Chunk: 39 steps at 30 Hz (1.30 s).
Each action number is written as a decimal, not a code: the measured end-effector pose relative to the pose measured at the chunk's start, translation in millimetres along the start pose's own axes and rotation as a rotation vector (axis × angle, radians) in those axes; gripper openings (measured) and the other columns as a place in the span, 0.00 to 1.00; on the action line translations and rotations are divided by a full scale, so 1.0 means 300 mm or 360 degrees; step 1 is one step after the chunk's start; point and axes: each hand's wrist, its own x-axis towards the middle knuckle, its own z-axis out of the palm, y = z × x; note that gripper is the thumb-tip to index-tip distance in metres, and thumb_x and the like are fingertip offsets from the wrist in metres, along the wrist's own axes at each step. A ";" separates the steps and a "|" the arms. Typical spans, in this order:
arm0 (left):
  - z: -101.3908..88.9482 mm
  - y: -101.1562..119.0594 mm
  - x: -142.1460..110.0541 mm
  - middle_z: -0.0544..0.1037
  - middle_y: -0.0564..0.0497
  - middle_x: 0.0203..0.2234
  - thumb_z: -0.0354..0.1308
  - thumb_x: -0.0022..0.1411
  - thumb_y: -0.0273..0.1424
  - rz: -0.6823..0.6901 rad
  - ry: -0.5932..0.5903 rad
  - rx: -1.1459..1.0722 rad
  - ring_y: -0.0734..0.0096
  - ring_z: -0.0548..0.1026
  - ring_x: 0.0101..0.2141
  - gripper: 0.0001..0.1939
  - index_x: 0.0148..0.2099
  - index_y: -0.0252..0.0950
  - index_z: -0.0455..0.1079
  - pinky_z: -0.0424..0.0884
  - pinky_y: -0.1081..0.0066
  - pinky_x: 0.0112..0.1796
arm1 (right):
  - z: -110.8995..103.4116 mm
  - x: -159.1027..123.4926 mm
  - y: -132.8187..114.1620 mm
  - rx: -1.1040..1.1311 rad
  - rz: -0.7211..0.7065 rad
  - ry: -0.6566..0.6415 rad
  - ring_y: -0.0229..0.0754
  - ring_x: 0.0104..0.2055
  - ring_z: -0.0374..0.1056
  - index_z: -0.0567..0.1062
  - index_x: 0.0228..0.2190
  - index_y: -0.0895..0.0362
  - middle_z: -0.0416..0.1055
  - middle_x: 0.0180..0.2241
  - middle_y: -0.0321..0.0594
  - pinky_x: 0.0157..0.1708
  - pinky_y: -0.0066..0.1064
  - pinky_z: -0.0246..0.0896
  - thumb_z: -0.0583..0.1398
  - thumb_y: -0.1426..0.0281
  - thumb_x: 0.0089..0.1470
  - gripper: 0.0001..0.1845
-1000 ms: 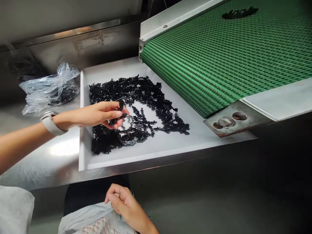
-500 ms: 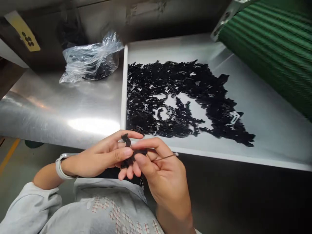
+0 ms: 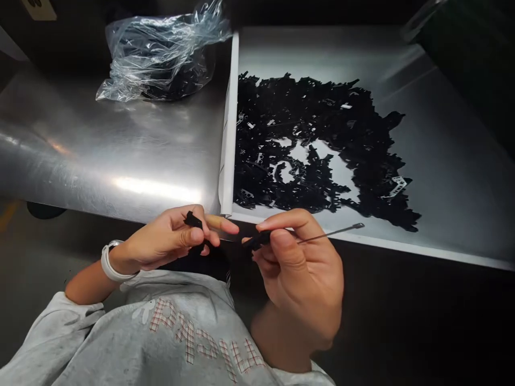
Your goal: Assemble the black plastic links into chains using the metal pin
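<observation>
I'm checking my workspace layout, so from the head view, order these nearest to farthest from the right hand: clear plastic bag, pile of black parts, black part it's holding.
1. Black part: held in the right hand.
2. Pile of black parts: beyond that hand, in the white tray.
3. Clear plastic bag: upper left, outside the tray.

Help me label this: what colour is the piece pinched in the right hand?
The piece is black, clearest in the head view.
</observation>
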 end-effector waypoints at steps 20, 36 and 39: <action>0.030 -0.187 0.064 0.75 0.56 0.35 0.67 0.64 0.22 0.1928 0.0880 0.1058 0.79 0.80 0.35 0.09 0.41 0.40 0.71 0.79 0.76 0.39 | 0.152 -0.089 0.076 0.0280 0.0335 0.0019 0.31 0.18 0.51 0.78 0.37 0.53 0.63 0.19 0.28 0.19 0.24 0.51 0.69 0.52 0.57 0.18; -0.015 -0.097 -0.052 0.82 0.51 0.42 0.66 0.66 0.28 0.0985 0.0624 0.0898 0.73 0.82 0.40 0.12 0.51 0.43 0.73 0.79 0.72 0.42 | 0.127 -0.065 0.049 0.0197 0.0463 -0.0017 0.30 0.19 0.48 0.73 0.31 0.52 0.64 0.22 0.30 0.19 0.24 0.45 0.68 0.58 0.55 0.14; -0.037 -0.046 -0.077 0.82 0.47 0.39 0.64 0.69 0.41 0.0497 0.0352 0.0703 0.69 0.81 0.40 0.11 0.44 0.38 0.76 0.78 0.71 0.42 | 0.123 -0.058 0.045 0.0169 0.0497 -0.0140 0.32 0.21 0.57 0.74 0.30 0.53 0.69 0.23 0.32 0.20 0.23 0.50 0.69 0.61 0.54 0.12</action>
